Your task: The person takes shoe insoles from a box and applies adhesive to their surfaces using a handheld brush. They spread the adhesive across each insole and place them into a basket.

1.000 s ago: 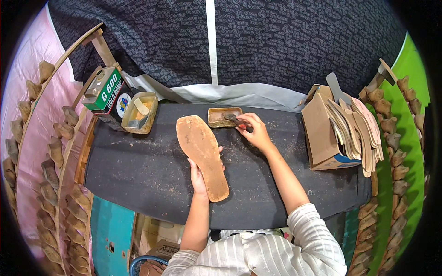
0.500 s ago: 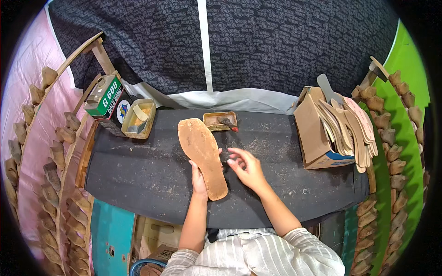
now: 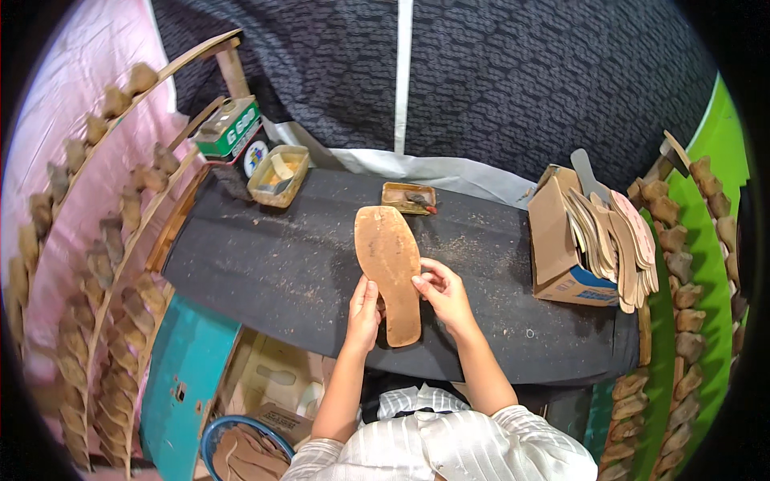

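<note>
A brown shoe insole (image 3: 389, 260), worn and speckled with dark marks, is held up over the dark-covered table with its wide end away from me. My left hand (image 3: 365, 315) grips its left edge near the narrow part, thumb on the face and fingers behind. On the opposite edge, my right hand (image 3: 443, 295) pinches it between thumb and fingers. Just beyond the insole lies a small shallow tray (image 3: 395, 192) with a red-tipped brush (image 3: 420, 201) in it.
Far left, a green and black metal can (image 3: 233, 132) stands beside a tub (image 3: 298, 172) holding scrapers. A cardboard box (image 3: 553, 232) of insoles is at right. Shoe-last racks (image 3: 104, 313) flank the table (image 3: 265, 264). A blue basin (image 3: 210, 449) of brown pieces sits below left.
My right hand has closed on the insole's right edge, where before it hovered apart. The insole stands more upright, and the whole view has shifted and tilted.
</note>
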The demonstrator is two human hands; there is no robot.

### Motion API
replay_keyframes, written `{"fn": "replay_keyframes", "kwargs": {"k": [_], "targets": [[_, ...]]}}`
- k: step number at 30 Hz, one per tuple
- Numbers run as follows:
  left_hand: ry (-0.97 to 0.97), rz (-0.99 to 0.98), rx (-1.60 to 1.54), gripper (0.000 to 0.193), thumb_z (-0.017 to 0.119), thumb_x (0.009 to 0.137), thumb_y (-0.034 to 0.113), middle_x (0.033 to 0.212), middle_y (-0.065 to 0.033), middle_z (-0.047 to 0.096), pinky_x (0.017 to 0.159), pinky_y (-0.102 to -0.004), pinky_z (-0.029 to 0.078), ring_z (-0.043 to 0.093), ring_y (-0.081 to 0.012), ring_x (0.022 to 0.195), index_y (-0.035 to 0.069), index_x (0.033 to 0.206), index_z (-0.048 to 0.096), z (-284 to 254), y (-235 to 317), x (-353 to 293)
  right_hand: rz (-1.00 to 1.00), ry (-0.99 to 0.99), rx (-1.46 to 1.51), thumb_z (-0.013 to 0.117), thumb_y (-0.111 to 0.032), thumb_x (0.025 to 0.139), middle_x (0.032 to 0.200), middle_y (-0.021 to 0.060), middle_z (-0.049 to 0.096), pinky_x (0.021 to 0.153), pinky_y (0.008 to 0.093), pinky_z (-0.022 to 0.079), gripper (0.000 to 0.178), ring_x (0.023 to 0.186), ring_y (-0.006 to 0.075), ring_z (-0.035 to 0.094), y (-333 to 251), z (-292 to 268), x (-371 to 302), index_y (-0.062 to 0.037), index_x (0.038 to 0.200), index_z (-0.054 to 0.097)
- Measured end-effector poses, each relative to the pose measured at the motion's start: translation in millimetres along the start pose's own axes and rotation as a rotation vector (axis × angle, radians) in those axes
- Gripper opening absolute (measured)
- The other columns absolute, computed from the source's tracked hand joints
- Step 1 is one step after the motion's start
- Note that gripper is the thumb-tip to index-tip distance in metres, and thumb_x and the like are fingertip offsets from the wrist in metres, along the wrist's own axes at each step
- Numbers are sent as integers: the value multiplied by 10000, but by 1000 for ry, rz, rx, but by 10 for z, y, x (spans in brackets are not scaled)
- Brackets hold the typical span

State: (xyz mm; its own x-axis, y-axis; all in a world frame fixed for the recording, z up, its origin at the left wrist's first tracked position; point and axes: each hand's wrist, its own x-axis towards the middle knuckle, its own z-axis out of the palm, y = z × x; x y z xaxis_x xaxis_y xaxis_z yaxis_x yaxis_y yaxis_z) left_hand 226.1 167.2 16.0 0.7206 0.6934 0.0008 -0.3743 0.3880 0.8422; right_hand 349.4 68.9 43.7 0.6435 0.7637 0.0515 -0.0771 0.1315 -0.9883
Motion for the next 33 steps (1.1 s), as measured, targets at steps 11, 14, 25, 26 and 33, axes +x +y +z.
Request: {"fn": "replay_keyframes", "kwargs": {"k": [11,14,25,26,33], "targets": [[182,24,106,614,536,940,169,1010,-85,623,763,-311,520,619,-126,865,90,1449,202,213,41,-1360,38,-150,101,660,-136,853,755,-39,598,563,195,385,326,660,36,511,-67,45,-958,-49,1150,558],[283,93,146,604,527,938,132,1034,-100,623,795,-278,497,613,-123,885,90,1450,210,194,-27,-1865,29,-262,108,649,-83,857,760,11,610,630,210,457,326,678,54,555,-38,126,-1307,-19,1158,541],[693,266,77,589,537,938,162,1072,-126,624,820,-268,472,608,-153,965,90,1441,239,-70,57,-3530,76,-602,87,647,-57,849,714,-26,555,620,212,430,294,657,51,520,352,962,-2460,-34,1125,549],[728,269,103,593,544,935,177,1085,-123,621,792,-263,480,610,-144,946,74,1434,242,-135,20,-3648,101,-640,114,646,-63,851,732,-29,571,609,204,410,298,664,45,519,298,1038,-2557,-36,1132,550],[878,260,176,464,574,924,211,1081,-127,624,886,-277,423,578,-147,1003,40,1322,408,-414,-66,-4447,237,-766,128,636,-94,866,774,-12,607,611,200,396,340,688,50,534,291,1581,-3033,-33,1181,524]]}}
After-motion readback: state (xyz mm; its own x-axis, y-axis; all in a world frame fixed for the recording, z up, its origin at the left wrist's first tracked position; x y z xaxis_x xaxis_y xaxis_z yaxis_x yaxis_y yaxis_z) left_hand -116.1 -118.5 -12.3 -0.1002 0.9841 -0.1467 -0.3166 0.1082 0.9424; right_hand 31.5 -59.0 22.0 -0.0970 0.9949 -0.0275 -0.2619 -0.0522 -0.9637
